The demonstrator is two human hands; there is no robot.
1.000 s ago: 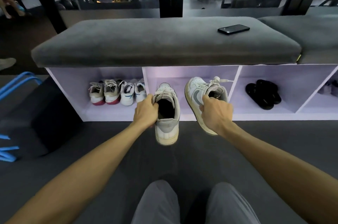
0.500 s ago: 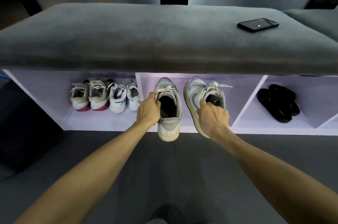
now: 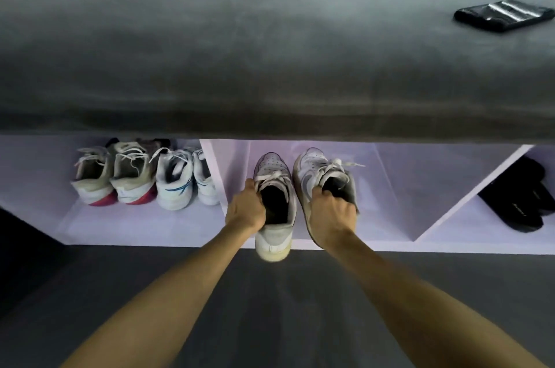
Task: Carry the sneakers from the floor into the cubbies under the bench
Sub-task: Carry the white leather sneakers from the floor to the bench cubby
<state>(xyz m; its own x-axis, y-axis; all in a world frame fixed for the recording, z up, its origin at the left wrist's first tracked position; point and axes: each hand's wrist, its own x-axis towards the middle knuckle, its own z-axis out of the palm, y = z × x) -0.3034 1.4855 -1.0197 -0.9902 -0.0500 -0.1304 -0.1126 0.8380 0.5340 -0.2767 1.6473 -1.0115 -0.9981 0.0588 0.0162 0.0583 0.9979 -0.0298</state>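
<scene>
Left hand point(image 3: 244, 208) pinches the collar of the left sneaker point(image 3: 274, 202), fingers hooked inside the opening. Right hand point(image 3: 330, 216) is clamped on the collar of the right sneaker point(image 3: 321, 178), which is rolled onto its side so the grey swoosh faces left. Both shoes are toe-first at the mouth of the middle cubby point(image 3: 399, 187); the left heel hangs out over the front edge, above the floor point(image 3: 270, 307).

Handling, my judgement: light, soft uppers, stiffer soles. The collar grip suits them; the loose laces could snag on the cubby edge. I cannot tell whether either sole touches the cubby bottom.

Outward: the left cubby point(image 3: 45, 175) holds four sneakers point(image 3: 144, 175) in a row. The right cubby holds black slippers point(image 3: 522, 196). A phone point(image 3: 504, 14) lies on the grey counter point(image 3: 240, 52) above.

Versus half a second ago: the shoes sit deeper in the opening and closer side by side, and the counter fills far more of the view as I lean in. Grips unchanged.
</scene>
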